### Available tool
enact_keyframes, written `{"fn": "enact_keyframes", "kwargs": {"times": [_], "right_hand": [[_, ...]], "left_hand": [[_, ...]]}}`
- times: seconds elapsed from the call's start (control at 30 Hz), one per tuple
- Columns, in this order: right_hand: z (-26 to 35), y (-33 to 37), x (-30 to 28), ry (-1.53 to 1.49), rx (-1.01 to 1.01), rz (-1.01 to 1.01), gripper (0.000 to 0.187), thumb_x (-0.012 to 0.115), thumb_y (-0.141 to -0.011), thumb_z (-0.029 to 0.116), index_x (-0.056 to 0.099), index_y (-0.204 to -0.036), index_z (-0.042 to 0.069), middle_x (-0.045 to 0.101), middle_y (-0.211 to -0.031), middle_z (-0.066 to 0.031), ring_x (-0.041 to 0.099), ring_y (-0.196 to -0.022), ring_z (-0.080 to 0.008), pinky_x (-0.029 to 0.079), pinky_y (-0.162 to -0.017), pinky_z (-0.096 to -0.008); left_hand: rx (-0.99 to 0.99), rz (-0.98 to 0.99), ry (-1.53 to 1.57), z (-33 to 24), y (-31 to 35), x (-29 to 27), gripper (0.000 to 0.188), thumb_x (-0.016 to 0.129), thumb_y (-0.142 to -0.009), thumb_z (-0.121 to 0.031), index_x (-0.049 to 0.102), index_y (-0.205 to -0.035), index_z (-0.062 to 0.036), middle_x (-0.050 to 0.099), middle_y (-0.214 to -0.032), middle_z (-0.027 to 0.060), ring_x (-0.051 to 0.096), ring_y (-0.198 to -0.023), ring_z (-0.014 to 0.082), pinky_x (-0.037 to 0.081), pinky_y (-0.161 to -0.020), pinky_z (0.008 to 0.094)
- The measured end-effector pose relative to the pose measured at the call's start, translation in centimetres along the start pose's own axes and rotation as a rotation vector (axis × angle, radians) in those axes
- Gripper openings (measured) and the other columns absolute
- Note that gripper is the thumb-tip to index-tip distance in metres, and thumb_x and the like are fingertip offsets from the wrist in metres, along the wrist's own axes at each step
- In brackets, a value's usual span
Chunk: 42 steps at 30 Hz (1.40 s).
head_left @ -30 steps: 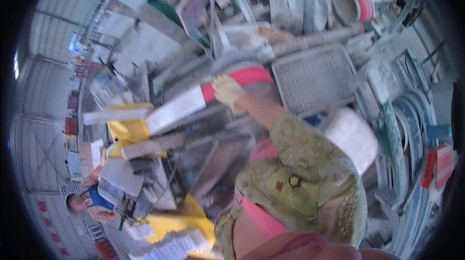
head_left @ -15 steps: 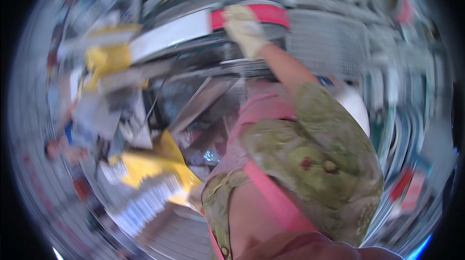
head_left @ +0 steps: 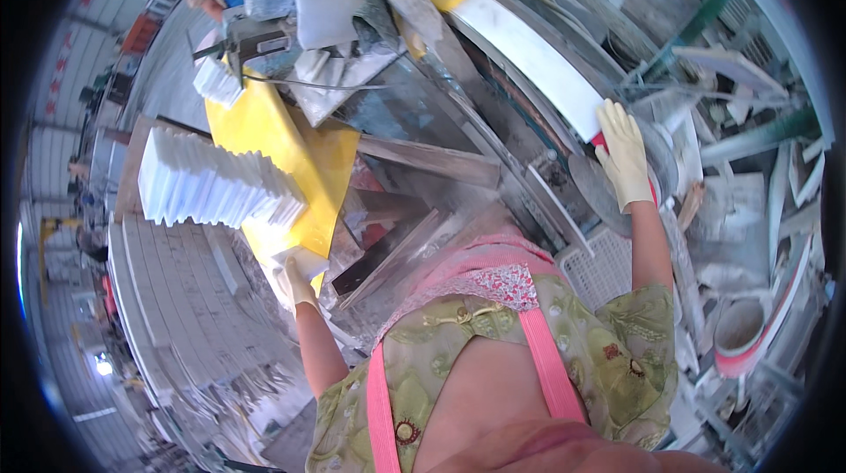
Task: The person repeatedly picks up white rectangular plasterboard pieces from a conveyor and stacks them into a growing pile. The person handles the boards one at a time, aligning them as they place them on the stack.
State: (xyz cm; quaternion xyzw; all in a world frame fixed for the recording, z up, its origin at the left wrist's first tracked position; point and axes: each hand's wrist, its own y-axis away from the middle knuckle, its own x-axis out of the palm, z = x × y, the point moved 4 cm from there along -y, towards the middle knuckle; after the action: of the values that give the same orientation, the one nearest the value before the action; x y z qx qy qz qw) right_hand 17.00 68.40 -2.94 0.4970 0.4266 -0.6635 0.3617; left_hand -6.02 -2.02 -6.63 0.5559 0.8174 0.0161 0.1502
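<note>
Apart, left hand (head_left: 293, 286) gripping white piece (head_left: 305, 261), right hand (head_left: 627, 156) flat on red band (head_left: 598, 139)

Between our left hand (head_left: 295, 281) and right hand (head_left: 624, 151) we have open air above the slanting boards (head_left: 427, 158); lower down, those boards block a straight pass; beyond our left hand stands the stack of white slabs (head_left: 216, 182), with a bare stretch of yellow sheet (head_left: 310, 165) beside it where we could slide a palm; a perforated crate (head_left: 601, 269) crowds our right forearm.
</note>
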Motion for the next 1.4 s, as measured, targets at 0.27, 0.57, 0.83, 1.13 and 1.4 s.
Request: {"fn": "enact_keyframes", "kwargs": {"times": [0.27,0.57,0.83,1.13,1.4], "right_hand": [[1.1,-4.7,3.6,0.194,-0.047,0.123,0.092,0.08,-0.079,0.028,0.034,-0.157,0.009,0.036,-0.161,-0.0142,0.032,-0.151,-0.0305,0.023,-0.125,-0.0496],[-1.5,-4.3,3.8,0.007,-0.194,-0.119,0.063,0.06,-0.09,0.017,0.044,-0.148,0.001,0.05,-0.152,-0.0154,0.045,-0.143,-0.0267,0.034,-0.12,-0.044],[0.9,-9.1,3.1,0.176,-0.366,-0.038,0.071,0.07,-0.088,0.028,0.044,-0.149,0.002,0.049,-0.152,-0.0142,0.045,-0.143,-0.0258,0.032,-0.121,-0.0424],[3.5,-12.7,5.1,0.329,-0.382,0.119,0.094,0.081,-0.078,0.021,0.033,-0.156,0.0,0.035,-0.163,-0.0159,0.03,-0.153,-0.0282,0.022,-0.126,-0.0437],[2.4,-13.7,2.9,0.151,-0.367,0.14,0.059,0.064,-0.094,0.025,0.047,-0.149,0.011,0.055,-0.143,-0.0233,0.056,-0.129,-0.0373,0.044,-0.11,-0.0467]], "left_hand": [[0.025,-0.07,-0.118,-0.3,-0.3,0.2,0.049,0.057,-0.092,-0.025,0.052,-0.131,0.0041,0.061,-0.119,0.019,0.062,-0.103,0.029,0.051,-0.09,0.0413],[-0.005,-0.084,-0.109,-2.1,1.0,1.9,0.044,0.058,-0.089,-0.022,0.062,-0.122,0.0073,0.068,-0.107,0.0206,0.07,-0.092,0.0348,0.059,-0.079,0.0469],[0.04,-0.145,-0.132,-3.0,1.8,2.5,0.041,0.058,-0.09,-0.022,0.061,-0.122,0.004,0.068,-0.108,0.0187,0.07,-0.093,0.0321,0.059,-0.079,0.044],[0.106,-0.148,-0.624,-0.9,-1.8,0.4,0.037,0.064,-0.084,-0.028,0.071,-0.105,0.0012,0.071,-0.104,0.0158,0.071,-0.091,0.0278,0.055,-0.08,0.0404],[-0.191,0.085,-0.506,-6.9,4.3,1.4,0.058,0.06,-0.094,-0.041,0.053,-0.133,0.0016,0.064,-0.123,0.0178,0.069,-0.105,0.0268,0.059,-0.081,0.0358]]}}
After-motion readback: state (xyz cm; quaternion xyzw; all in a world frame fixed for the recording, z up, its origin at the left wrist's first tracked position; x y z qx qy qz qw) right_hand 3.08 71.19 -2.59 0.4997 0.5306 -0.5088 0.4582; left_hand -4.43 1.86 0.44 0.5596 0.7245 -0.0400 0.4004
